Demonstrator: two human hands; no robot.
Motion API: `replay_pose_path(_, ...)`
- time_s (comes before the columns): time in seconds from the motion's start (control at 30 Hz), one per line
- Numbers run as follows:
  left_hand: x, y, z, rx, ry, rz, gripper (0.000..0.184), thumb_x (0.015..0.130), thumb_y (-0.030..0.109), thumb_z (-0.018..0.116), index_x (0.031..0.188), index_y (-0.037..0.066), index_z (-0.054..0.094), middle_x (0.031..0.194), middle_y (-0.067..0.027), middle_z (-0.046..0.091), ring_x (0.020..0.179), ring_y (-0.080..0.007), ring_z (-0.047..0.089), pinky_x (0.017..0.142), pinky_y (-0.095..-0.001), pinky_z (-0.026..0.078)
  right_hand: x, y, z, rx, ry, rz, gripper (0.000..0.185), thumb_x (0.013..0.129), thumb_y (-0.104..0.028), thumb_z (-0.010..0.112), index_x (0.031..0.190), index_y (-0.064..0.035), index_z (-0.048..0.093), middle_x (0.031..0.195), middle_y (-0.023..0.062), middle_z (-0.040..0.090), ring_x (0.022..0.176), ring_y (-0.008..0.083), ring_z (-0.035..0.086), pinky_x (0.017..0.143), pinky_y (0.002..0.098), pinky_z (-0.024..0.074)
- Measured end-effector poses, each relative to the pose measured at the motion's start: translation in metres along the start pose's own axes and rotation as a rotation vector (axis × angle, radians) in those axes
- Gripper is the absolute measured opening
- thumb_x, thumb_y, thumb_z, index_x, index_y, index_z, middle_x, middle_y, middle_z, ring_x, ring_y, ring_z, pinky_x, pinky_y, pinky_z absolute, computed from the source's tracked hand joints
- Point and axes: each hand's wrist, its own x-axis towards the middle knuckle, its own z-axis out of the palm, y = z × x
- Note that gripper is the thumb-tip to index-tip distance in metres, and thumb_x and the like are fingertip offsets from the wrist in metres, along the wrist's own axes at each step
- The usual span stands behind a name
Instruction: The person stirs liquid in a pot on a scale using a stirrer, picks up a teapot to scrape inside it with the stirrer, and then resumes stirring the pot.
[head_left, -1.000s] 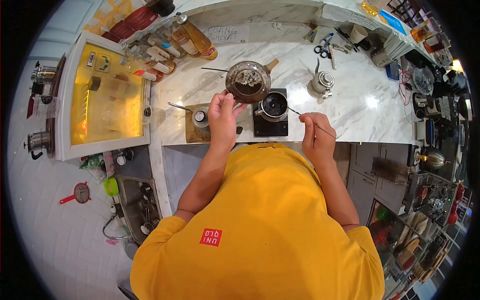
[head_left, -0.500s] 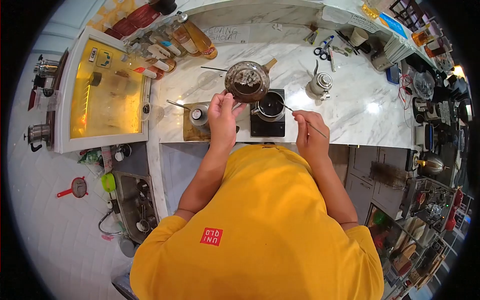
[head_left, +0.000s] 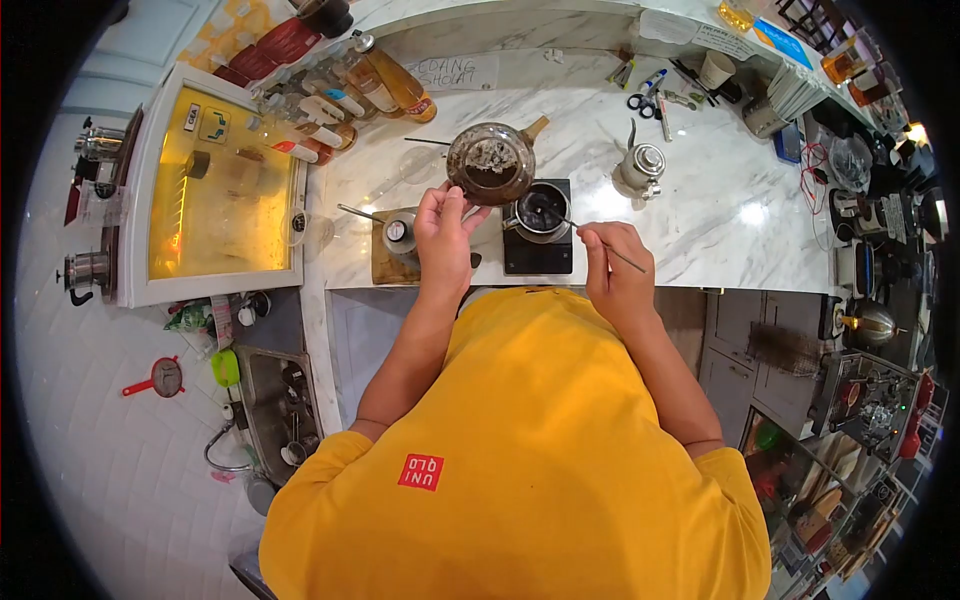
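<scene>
My left hand (head_left: 443, 225) is closed on the near side of a round glass teapot (head_left: 515, 142), holding it above the counter. Dark brown contents and paler clumps show through the glass; a tan piece sticks out at its upper right. Just beneath and to the right, a metal cup (head_left: 522, 222) with dark contents stands on a black scale (head_left: 537, 260). My right hand (head_left: 618, 262) pinches a thin metal stirring spoon (head_left: 627, 261), its far end inside the cup. The spoon's tip is hard to make out in the dark contents.
A small metal gooseneck kettle (head_left: 641, 168) stands to the right. A bottle (head_left: 398, 232) sits on a wooden board (head_left: 388, 268) at the left. Several bottles (head_left: 400, 85) line the back left beside a lit yellow cabinet (head_left: 222, 220). Scissors (head_left: 645, 105) and pens lie at the back.
The spoon's end inside the cup has shifted, and my right hand has moved slightly left and down. The teapot stays almost in place in my left hand. The view has shifted slightly.
</scene>
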Motion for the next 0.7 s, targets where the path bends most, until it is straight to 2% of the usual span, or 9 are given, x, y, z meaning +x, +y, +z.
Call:
replay_pose_path(0.17,-0.003,0.001,-0.006,-0.002,-0.013,0.006,0.018,0.106,0.012,0.052,0.089,0.007,0.049,0.122,-0.0095,0.060,0.100,-0.0164,0.064,0.093,-0.0437,0.060,0.000,0.002,-0.003,-0.073,0.008,0.059,0.003,0.093,-0.002,0.067,0.096,-0.0024,0.068,0.085,0.0115,0.068,0.080,0.0328,0.064,0.072,0.0397,0.0518)
replay_pose_path(0.3,-0.008,0.001,-0.006,0.008,0.002,0.007,0.018,0.106,0.012,0.052,0.089,0.006,0.049,0.123,-0.0101,0.060,0.101,-0.0167,0.064,0.093,-0.0438,0.059,-0.003,0.000,0.007,-0.036,0.010,-0.036,0.003,0.094,-0.003,0.067,0.096,-0.0025,0.068,0.084,0.0116,0.067,0.080,0.0320,0.064,0.072,0.0393,0.0517)
replay_pose_path(0.43,-0.012,0.005,-0.008,0.009,-0.017,0.005,0.019,0.106,0.012,0.051,0.089,0.006,0.049,0.123,-0.0102,0.059,0.101,-0.0167,0.063,0.094,-0.0437,0.059,-0.001,-0.001,-0.001,-0.084,0.000,0.059,0.005,0.096,-0.002,0.065,0.096,-0.0013,0.070,0.088,0.0113,0.071,0.079,0.0291,0.066,0.069,0.0364,0.0527)
replay_pose_path(0.57,-0.016,0.004,-0.012,0.016,0.002,0.008,0.019,0.106,0.012,0.051,0.088,0.006,0.048,0.121,-0.0095,0.058,0.101,-0.0165,0.062,0.094,-0.0436,0.059,-0.006,-0.004,0.002,-0.087,-0.005,-0.056,0.008,0.098,-0.003,0.063,0.096,-0.0004,0.070,0.088,0.0118,0.072,0.080,0.0279,0.067,0.070,0.0348,0.0530)
replay_pose_path(0.7,-0.020,0.004,-0.014,0.007,0.005,0.029,0.020,0.106,0.012,0.052,0.088,0.006,0.048,0.118,-0.0085,0.057,0.099,-0.0157,0.062,0.094,-0.0435,0.059,-0.004,-0.001,0.005,-0.091,0.031,-0.008,0.009,0.097,-0.002,0.063,0.093,0.0004,0.070,0.088,0.0115,0.072,0.081,0.0285,0.068,0.072,0.0351,0.0536)
